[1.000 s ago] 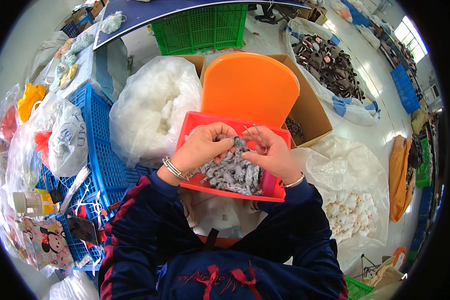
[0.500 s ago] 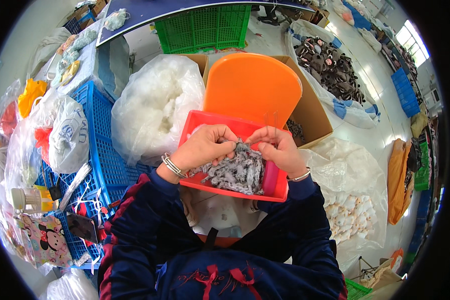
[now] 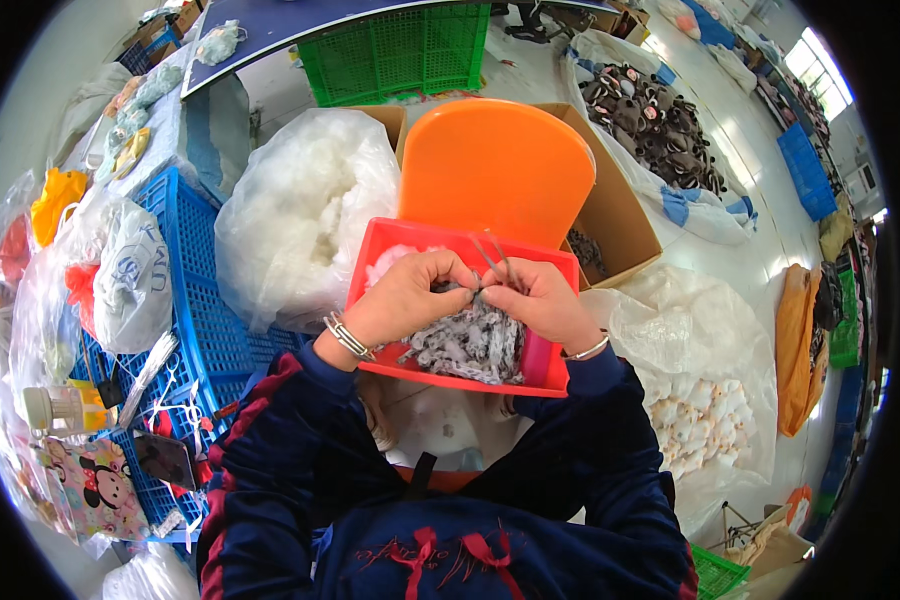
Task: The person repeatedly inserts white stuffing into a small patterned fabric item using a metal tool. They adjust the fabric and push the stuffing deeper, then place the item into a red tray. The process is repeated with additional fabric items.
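My left hand (image 3: 400, 297) and my right hand (image 3: 542, 302) meet fingertip to fingertip over a red tray (image 3: 425, 376). Between the pinched fingers is a small grey fuzzy fabric piece (image 3: 478, 284), mostly hidden by them. Out of my right hand a thin two-pronged metal tool (image 3: 494, 252) points up and away; its exact kind is unclear. Below my hands, a heap of similar grey fuzzy pieces (image 3: 468, 346) lies in the tray. Whitish-pink stuffing (image 3: 390, 259) sits in its far left corner, and a magenta item (image 3: 537, 362) at the right.
An orange stool seat (image 3: 495, 170) stands behind the tray, before a cardboard box (image 3: 615, 220). To the left are a bag of white stuffing (image 3: 310, 215) and blue crates (image 3: 192, 270). On the right lies a plastic sack of small white pieces (image 3: 705, 420).
My right hand has moved left, closer to my left fingertips. The metal tool has tilted leftward. The whitish-pink stuffing in the tray's corner shows more now.
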The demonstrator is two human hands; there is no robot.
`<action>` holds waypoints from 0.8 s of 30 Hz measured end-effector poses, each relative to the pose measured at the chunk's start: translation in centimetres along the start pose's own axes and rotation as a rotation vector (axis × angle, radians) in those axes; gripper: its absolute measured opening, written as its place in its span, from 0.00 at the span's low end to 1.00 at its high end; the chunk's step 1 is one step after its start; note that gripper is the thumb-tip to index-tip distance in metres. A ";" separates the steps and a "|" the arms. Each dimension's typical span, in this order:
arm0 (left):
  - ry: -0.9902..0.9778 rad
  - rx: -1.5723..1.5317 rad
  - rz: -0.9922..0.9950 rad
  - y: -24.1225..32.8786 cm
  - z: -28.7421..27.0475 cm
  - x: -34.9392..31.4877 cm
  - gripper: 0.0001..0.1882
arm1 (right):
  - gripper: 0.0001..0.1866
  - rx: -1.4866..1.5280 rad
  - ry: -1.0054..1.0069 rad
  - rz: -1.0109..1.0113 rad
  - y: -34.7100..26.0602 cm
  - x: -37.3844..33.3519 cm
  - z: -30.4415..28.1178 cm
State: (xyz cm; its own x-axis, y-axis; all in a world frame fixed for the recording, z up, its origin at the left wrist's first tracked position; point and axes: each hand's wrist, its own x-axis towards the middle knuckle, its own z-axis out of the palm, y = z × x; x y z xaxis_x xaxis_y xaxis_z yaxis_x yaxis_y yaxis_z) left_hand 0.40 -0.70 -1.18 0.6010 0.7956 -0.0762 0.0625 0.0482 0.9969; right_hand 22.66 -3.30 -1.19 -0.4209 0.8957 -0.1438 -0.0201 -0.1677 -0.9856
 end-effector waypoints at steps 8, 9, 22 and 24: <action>-0.032 0.023 -0.032 0.1 0.0 0.0 0.05 | 0.05 -0.195 0.020 -0.044 -0.1 -0.4 -0.8; -0.031 0.010 -0.033 0.1 0.0 0.0 0.05 | 0.05 -0.160 0.016 -0.038 0.0 -0.2 -0.5; 0.180 0.053 -0.054 1.6 -1.7 0.3 0.07 | 0.03 -0.253 1.047 -0.556 -5.3 -5.0 -12.9; 0.183 0.073 0.003 0.5 -2.0 0.4 0.07 | 0.06 -0.434 1.109 -0.390 -5.4 -4.6 -15.7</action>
State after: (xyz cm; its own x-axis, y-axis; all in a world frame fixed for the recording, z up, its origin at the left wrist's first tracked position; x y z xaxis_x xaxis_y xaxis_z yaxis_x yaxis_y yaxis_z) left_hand -0.86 0.85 -0.65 0.4469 0.8924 -0.0619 0.1225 0.0075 0.9924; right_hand 38.91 -0.02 3.39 0.5394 0.7540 0.3748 0.4177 0.1469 -0.8966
